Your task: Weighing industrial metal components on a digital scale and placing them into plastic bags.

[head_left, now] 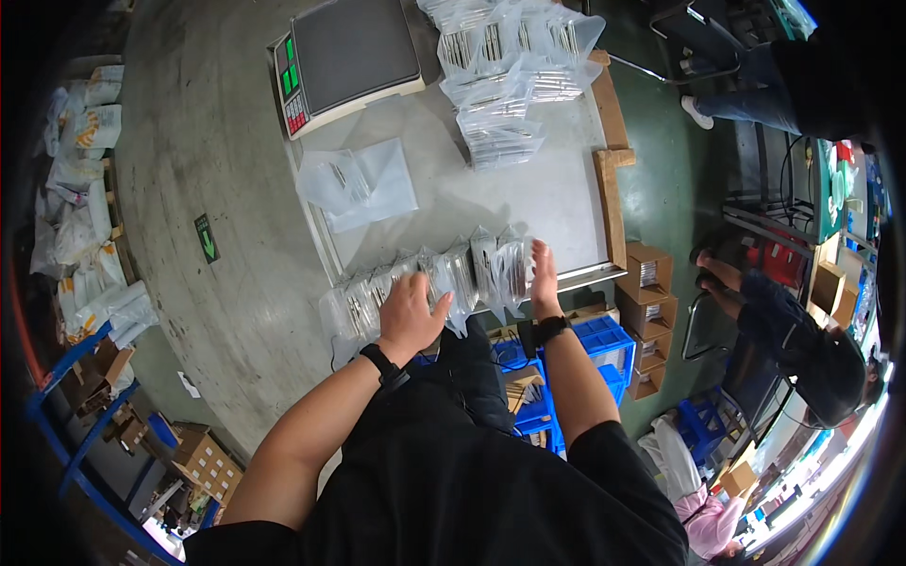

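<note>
A row of clear plastic bags (453,271), packed with thin silvery metal pieces, stands along the near edge of the metal table (453,203). My left hand (411,317) lies over the left-middle bags, thumb spread away from the fingers; its fingertips are partly hidden among the plastic. At the right end of the row my right hand (544,275) is held upright and flat, fingers stretched out, beside the last bag. Beyond the row, at the left, a flat bag (377,184) lies with a few metal pieces inside.
A scale (354,52) with green displays stands at the far left. More filled bags (505,90) are piled at the far right. A wooden strip (609,203) edges the table's right side. Blue crates (599,344) and cardboard boxes (646,321) stand below. Other people (802,349) are at the right.
</note>
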Demonstrator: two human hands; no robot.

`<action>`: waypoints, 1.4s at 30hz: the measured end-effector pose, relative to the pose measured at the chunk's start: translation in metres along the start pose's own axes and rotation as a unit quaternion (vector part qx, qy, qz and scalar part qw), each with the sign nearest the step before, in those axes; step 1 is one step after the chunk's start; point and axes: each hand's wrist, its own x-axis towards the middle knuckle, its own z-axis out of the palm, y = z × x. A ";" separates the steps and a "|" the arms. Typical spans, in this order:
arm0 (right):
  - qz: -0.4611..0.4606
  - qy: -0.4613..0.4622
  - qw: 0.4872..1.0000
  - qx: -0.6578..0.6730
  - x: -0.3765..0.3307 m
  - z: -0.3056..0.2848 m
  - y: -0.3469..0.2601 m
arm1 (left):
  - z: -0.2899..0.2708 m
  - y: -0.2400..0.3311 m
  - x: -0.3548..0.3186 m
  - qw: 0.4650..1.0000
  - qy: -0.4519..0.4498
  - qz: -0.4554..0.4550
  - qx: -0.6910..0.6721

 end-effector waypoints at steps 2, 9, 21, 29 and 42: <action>0.015 -0.025 0.998 0.053 -0.001 0.014 0.001 | 0.000 0.002 0.009 0.987 0.133 0.086 -0.009; -0.066 -0.067 0.990 -0.101 -0.022 0.031 -0.033 | 0.002 -0.016 0.045 0.992 -0.126 0.008 0.024; -0.057 -0.128 0.987 -0.080 -0.019 0.030 -0.012 | 0.017 -0.009 0.057 0.980 -0.163 0.054 0.100; 0.113 -0.199 0.906 0.357 -0.015 -0.033 -0.017 | -0.017 -0.008 0.033 0.990 -0.067 0.106 0.071; -0.047 -0.126 0.650 0.748 -0.191 -0.026 -0.264 | -0.123 0.103 -0.078 0.906 -0.029 0.387 -0.167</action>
